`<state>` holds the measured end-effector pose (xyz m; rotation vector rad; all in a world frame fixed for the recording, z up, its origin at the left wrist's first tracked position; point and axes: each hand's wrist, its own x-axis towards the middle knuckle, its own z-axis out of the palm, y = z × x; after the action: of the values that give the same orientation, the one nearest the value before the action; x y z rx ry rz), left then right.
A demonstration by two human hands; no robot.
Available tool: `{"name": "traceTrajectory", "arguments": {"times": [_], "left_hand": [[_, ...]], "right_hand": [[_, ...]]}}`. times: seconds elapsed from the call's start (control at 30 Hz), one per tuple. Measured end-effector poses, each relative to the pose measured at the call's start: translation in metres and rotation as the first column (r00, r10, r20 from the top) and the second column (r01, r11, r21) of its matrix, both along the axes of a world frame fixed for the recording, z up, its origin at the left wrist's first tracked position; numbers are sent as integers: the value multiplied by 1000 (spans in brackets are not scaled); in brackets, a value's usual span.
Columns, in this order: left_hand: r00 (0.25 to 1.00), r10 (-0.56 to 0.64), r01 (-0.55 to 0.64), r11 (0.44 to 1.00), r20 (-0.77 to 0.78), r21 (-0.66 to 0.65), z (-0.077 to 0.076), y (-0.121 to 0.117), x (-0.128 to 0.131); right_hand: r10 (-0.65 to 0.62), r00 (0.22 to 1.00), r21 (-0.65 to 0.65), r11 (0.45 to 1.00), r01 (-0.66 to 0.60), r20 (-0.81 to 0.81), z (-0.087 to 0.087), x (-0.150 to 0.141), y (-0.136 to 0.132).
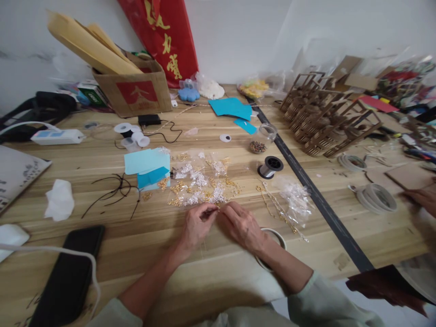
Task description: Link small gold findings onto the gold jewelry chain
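Observation:
My left hand (196, 223) and my right hand (241, 225) rest together on the wooden table (143, 236), fingertips meeting in a pinch around something tiny that I cannot make out. Just beyond the fingers lie clear bags of small gold and silver trinkets (200, 181). A gold chain (272, 204) and crumpled clear plastic (294, 197) lie to the right of my right hand. A round white bowl (276, 236) sits partly hidden under my right forearm.
A spool of thin wire (270, 166) and a jar of beads (263, 138) stand behind. Blue paper sheets (147, 165), black cords (112, 193), a black phone (68, 272), a cardboard box (136, 88) and laser-cut wooden frames (327, 120) surround. Another person's hand (422, 200) is at right.

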<state>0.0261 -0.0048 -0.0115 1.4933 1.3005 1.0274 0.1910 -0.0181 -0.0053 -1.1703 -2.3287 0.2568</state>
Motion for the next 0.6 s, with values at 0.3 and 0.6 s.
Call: {"name": "traceTrajectory", "arguments": {"times": [0.3, 0.6], "left_hand": [[997, -72, 73, 997, -29, 18, -5, 1, -2], [996, -84, 84, 996, -28, 26, -6, 2, -2]], "right_hand": [[-37, 999, 27, 999, 38, -39, -5, -1, 2], [-10, 995, -25, 1000, 8, -101, -2, 0, 2]]}}
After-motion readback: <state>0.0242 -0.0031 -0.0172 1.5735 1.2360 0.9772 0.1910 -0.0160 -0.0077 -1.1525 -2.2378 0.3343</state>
